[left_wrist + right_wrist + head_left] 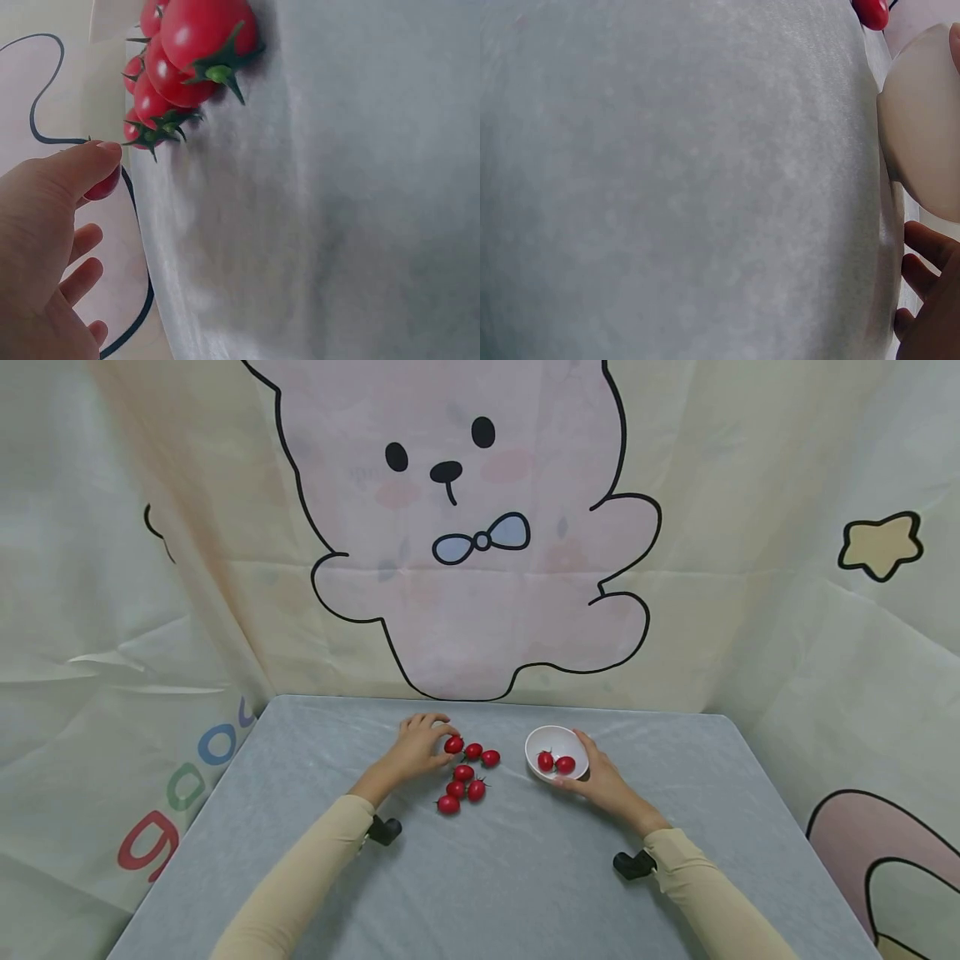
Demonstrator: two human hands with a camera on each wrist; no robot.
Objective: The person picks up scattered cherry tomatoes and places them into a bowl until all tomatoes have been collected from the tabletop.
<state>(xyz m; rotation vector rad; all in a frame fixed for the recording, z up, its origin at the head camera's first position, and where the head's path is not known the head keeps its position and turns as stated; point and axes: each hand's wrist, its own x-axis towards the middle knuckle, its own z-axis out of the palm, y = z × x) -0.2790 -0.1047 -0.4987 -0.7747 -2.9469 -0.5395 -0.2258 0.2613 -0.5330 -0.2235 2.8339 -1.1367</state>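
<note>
My left hand (417,746) pinches a cherry tomato (453,744) at the far end of a loose group. In the left wrist view the thumb covers much of this tomato (103,185), while the other fingers spread below. Several more red cherry tomatoes (463,773) with green stems lie just right of that hand and nearer me. A small white bowl (534,737) stands to the right, with two cherry tomatoes (565,765) inside. Thumb and fingers of my right hand (606,783) grip the bowl's right side; the right wrist view shows only part of the bowl (922,127).
A grey cloth covers the table (510,893). Behind its far edge hangs a curtain (480,610) with a printed bear, and more printed cloth closes both sides. Black wrist devices (385,832) sit under both forearms.
</note>
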